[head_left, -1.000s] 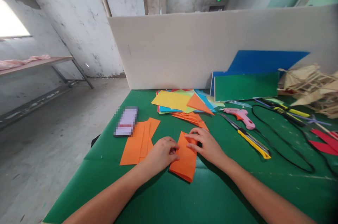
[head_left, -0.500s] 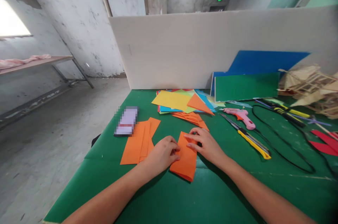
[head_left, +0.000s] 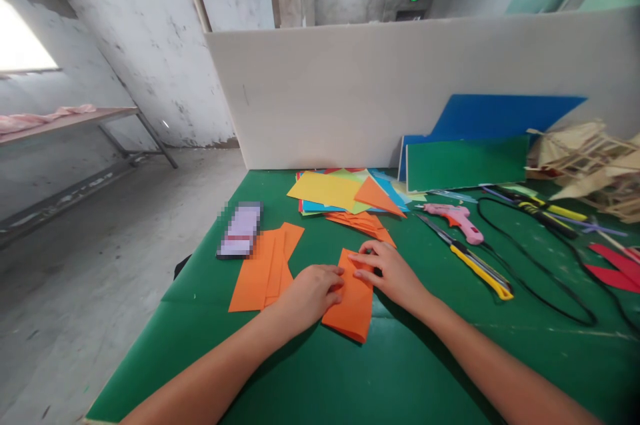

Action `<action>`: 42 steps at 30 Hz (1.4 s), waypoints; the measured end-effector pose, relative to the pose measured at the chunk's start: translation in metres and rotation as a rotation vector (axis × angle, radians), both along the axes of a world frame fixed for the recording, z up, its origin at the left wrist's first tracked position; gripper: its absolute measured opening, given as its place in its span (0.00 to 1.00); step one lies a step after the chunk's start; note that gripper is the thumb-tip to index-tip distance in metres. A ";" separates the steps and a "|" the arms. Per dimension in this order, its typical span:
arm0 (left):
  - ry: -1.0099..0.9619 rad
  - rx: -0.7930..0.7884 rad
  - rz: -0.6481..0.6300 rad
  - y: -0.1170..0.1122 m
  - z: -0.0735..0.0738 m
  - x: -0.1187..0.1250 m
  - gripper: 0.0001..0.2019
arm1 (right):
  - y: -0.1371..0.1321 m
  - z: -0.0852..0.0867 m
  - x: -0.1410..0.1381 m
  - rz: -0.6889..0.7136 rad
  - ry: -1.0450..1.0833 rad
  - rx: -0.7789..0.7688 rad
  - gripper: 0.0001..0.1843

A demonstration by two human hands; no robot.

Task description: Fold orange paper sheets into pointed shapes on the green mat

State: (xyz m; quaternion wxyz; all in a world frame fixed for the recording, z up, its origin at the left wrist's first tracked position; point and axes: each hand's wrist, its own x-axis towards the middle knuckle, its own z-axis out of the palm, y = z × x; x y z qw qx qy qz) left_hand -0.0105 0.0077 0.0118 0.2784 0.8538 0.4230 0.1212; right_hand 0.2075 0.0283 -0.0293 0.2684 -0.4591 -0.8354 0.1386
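A folded sheet of orange paper (head_left: 353, 308) lies on the green tabletop, its rounded fold toward me. My left hand (head_left: 314, 293) has curled fingers and grips the paper at its left edge. From the other side, my right hand (head_left: 387, 270) holds the upper right part, thumb and fingertips pressed on it with a gap between them. Several orange paper pieces (head_left: 253, 281) overlap to the left of my left hand. Beyond the hands sit folded orange pieces (head_left: 363, 225) and a pile of coloured sheets (head_left: 320, 190), yellow on top.
A pixelated phone (head_left: 241, 231) rests near the table's left edge. To the right lie a yellow utility knife (head_left: 480, 270), a pink glue gun (head_left: 457, 217) with a black cable, and red strips (head_left: 613, 268). Green (head_left: 467, 163) and blue boards (head_left: 505, 115) lean against the white panel (head_left: 325, 98).
My left hand's fingers have shifted slightly and stretched a little further over the paper's left edge. The right hand and the paper have hardly moved.
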 end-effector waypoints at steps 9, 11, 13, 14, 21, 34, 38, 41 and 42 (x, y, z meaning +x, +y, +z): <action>0.064 0.013 -0.028 -0.002 0.003 0.001 0.09 | -0.003 0.007 0.012 0.094 -0.085 -0.144 0.42; 0.063 0.011 -0.030 -0.002 0.002 0.000 0.09 | -0.005 0.008 0.013 0.101 -0.088 -0.163 0.43; 0.045 0.015 -0.047 -0.002 0.001 0.000 0.09 | -0.007 0.009 0.013 0.090 -0.083 -0.165 0.41; 0.036 0.020 -0.051 -0.002 0.001 0.000 0.09 | -0.007 0.009 0.013 0.077 -0.080 -0.160 0.39; 0.075 0.025 -0.029 -0.003 0.004 0.001 0.08 | 0.004 0.007 0.023 -0.067 -0.011 -0.088 0.24; 0.037 0.037 -0.026 -0.004 0.004 0.001 0.09 | 0.002 0.013 0.021 -0.136 -0.031 -0.076 0.07; 0.031 0.029 -0.038 -0.004 0.006 0.001 0.10 | -0.007 0.020 0.021 -0.080 -0.078 -0.156 0.12; -0.005 0.021 -0.035 -0.003 0.005 0.000 0.10 | -0.013 0.025 0.019 -0.057 -0.098 -0.225 0.15; -0.018 0.014 -0.036 -0.003 0.004 0.000 0.10 | -0.015 0.027 0.018 -0.055 -0.102 -0.244 0.15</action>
